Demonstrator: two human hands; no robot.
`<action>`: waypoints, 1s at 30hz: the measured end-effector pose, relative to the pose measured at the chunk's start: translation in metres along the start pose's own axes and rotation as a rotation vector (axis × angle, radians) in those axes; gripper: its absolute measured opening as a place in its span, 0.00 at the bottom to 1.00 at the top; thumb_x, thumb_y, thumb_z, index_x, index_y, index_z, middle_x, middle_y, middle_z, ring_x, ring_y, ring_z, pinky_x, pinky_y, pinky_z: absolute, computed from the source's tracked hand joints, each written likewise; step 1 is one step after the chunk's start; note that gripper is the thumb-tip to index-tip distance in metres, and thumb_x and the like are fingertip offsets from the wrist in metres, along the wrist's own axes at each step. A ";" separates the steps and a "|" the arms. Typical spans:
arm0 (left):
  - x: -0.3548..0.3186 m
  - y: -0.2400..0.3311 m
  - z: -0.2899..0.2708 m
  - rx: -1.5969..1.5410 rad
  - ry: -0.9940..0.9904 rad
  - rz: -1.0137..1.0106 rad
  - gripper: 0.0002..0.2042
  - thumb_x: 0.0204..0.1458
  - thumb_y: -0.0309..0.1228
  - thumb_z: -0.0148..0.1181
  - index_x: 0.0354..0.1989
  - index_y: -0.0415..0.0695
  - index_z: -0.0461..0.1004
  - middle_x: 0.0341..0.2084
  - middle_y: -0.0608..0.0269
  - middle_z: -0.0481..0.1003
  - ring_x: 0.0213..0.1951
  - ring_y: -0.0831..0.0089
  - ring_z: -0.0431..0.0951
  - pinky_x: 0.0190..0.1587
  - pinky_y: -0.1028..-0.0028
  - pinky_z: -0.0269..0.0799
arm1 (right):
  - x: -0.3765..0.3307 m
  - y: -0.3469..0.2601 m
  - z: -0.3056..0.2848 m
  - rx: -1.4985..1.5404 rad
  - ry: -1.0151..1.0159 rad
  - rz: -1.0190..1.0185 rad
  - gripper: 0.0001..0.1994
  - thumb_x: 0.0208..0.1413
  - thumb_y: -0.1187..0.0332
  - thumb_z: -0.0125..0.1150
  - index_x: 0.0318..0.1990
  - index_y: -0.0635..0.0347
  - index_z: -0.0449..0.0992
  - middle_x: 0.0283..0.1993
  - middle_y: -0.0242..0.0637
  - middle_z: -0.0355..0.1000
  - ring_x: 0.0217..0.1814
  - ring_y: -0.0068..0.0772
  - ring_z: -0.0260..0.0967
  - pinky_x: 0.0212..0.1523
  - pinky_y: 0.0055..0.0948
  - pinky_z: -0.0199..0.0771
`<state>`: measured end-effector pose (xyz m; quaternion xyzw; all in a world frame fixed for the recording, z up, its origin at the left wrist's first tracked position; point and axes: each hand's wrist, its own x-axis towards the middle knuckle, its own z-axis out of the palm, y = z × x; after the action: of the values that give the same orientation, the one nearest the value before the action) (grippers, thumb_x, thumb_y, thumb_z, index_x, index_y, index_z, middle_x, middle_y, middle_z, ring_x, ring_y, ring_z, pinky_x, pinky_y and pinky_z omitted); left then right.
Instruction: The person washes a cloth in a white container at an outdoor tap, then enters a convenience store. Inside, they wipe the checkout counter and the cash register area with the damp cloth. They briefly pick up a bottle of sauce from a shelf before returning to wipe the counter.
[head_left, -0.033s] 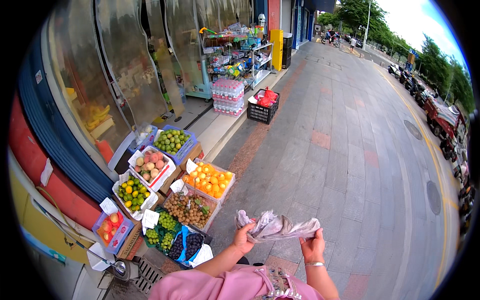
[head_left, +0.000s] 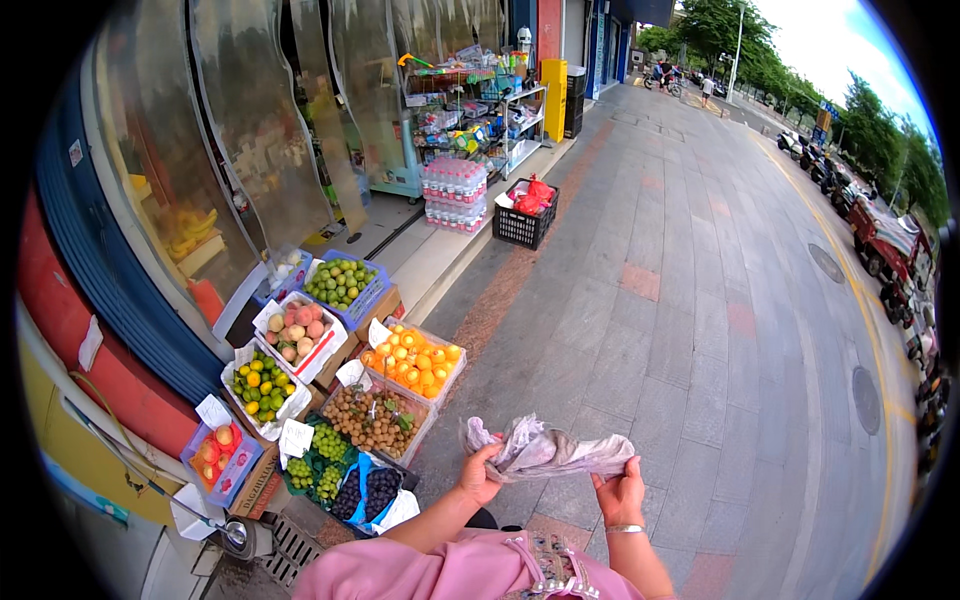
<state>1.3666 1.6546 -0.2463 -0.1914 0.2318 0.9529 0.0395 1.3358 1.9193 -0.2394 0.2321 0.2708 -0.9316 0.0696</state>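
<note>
Both hands pinch a crumpled plastic bag (head_left: 548,452): left hand (head_left: 480,474) at its left end, right hand (head_left: 620,495) at its right, near fruit crates (head_left: 400,385) at left

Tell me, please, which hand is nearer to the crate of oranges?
Left. The left hand grips the crumpled bag just right of and below the oranges; the right hand holds its far end, farther away.

Both forearms reach forward from the near edge; the left hand (head_left: 479,478) and right hand (head_left: 621,496) have fingers closed, held near each other.
</note>
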 end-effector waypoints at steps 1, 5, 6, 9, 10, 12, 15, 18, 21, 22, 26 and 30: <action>0.013 0.005 0.011 -0.009 -0.008 0.013 0.12 0.48 0.28 0.56 0.43 0.49 0.69 0.42 0.60 0.74 0.47 0.60 0.74 0.52 0.52 0.67 | 0.016 -0.006 0.006 0.031 -0.044 0.033 0.20 0.64 0.49 0.40 0.53 0.48 0.68 0.58 0.29 0.66 0.59 0.37 0.61 0.60 0.51 0.56; 0.088 0.020 0.036 -0.094 -0.011 0.048 0.17 0.45 0.26 0.54 0.47 0.47 0.68 0.44 0.60 0.73 0.49 0.60 0.72 0.56 0.54 0.64 | 0.081 -0.024 0.047 0.118 -0.137 0.079 0.21 0.63 0.48 0.40 0.52 0.52 0.69 0.56 0.32 0.68 0.59 0.38 0.63 0.58 0.45 0.62; 0.112 0.025 0.044 -0.108 -0.028 0.042 0.18 0.45 0.26 0.54 0.47 0.48 0.68 0.44 0.60 0.72 0.49 0.60 0.72 0.56 0.54 0.64 | 0.102 -0.028 0.057 0.149 -0.176 0.064 0.21 0.63 0.48 0.40 0.51 0.53 0.69 0.55 0.33 0.69 0.58 0.38 0.64 0.57 0.43 0.63; 0.187 0.039 0.062 -0.128 -0.047 0.032 0.19 0.44 0.28 0.51 0.49 0.48 0.67 0.45 0.61 0.72 0.50 0.59 0.71 0.56 0.52 0.63 | 0.160 -0.038 0.084 0.135 -0.246 0.113 0.23 0.62 0.47 0.42 0.49 0.57 0.70 0.52 0.35 0.71 0.55 0.37 0.66 0.57 0.39 0.64; 0.215 0.045 0.073 -0.130 -0.067 0.018 0.20 0.44 0.27 0.51 0.49 0.48 0.67 0.45 0.61 0.72 0.50 0.59 0.71 0.56 0.52 0.63 | 0.182 -0.043 0.088 0.056 -0.263 0.133 0.24 0.62 0.47 0.43 0.49 0.58 0.70 0.52 0.36 0.71 0.55 0.37 0.66 0.57 0.39 0.64; 0.267 0.057 0.095 -0.132 -0.098 -0.009 0.20 0.43 0.27 0.50 0.50 0.48 0.67 0.46 0.61 0.72 0.50 0.59 0.71 0.56 0.52 0.63 | 0.223 -0.044 0.091 -0.098 -0.291 0.183 0.24 0.62 0.47 0.44 0.49 0.60 0.70 0.51 0.36 0.71 0.54 0.38 0.66 0.59 0.39 0.62; 0.339 0.073 0.124 -0.042 -0.225 -0.102 0.23 0.41 0.23 0.48 0.51 0.46 0.66 0.45 0.60 0.72 0.49 0.59 0.72 0.55 0.54 0.64 | 0.279 -0.052 0.113 -0.548 -0.379 0.185 0.29 0.56 0.49 0.55 0.57 0.61 0.64 0.55 0.36 0.67 0.56 0.36 0.64 0.59 0.37 0.62; 0.396 0.081 0.146 0.115 -0.291 -0.165 0.25 0.37 0.18 0.48 0.50 0.42 0.67 0.44 0.58 0.73 0.49 0.62 0.73 0.53 0.60 0.68 | 0.327 -0.059 0.156 -0.716 -0.462 0.271 0.40 0.48 0.60 0.69 0.65 0.61 0.53 0.60 0.38 0.62 0.61 0.33 0.60 0.61 0.36 0.59; 0.434 0.082 0.171 0.201 -0.328 -0.194 0.25 0.36 0.16 0.49 0.49 0.42 0.68 0.43 0.59 0.73 0.47 0.63 0.74 0.53 0.62 0.69 | 0.374 -0.061 0.205 -0.830 -0.540 0.180 0.48 0.41 0.74 0.73 0.67 0.60 0.46 0.61 0.38 0.60 0.63 0.31 0.57 0.62 0.32 0.58; 0.446 0.086 0.172 0.228 -0.277 -0.175 0.26 0.35 0.15 0.50 0.49 0.43 0.68 0.43 0.58 0.73 0.46 0.63 0.74 0.53 0.62 0.69 | 0.392 -0.057 0.223 -0.902 -0.596 0.133 0.47 0.42 0.76 0.72 0.67 0.59 0.46 0.62 0.37 0.59 0.62 0.29 0.57 0.61 0.30 0.59; 0.512 0.114 0.183 0.258 -0.001 -0.073 0.16 0.49 0.25 0.57 0.48 0.47 0.68 0.43 0.60 0.72 0.48 0.64 0.73 0.52 0.58 0.68 | 0.478 -0.057 0.273 -1.128 -0.733 0.061 0.30 0.51 0.71 0.65 0.61 0.61 0.60 0.55 0.37 0.66 0.58 0.29 0.62 0.57 0.29 0.62; 0.588 0.161 0.184 0.178 0.085 0.108 0.21 0.53 0.42 0.59 0.53 0.52 0.65 0.50 0.58 0.69 0.52 0.58 0.70 0.55 0.53 0.65 | 0.575 -0.069 0.335 -1.612 -0.745 0.122 0.20 0.58 0.63 0.56 0.58 0.46 0.67 0.48 0.37 0.72 0.44 0.30 0.71 0.44 0.32 0.71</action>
<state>0.7331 1.5879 -0.2518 -0.2147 0.3270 0.9203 -0.0050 0.6781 1.7957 -0.2277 -0.1916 0.7910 -0.4676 0.3449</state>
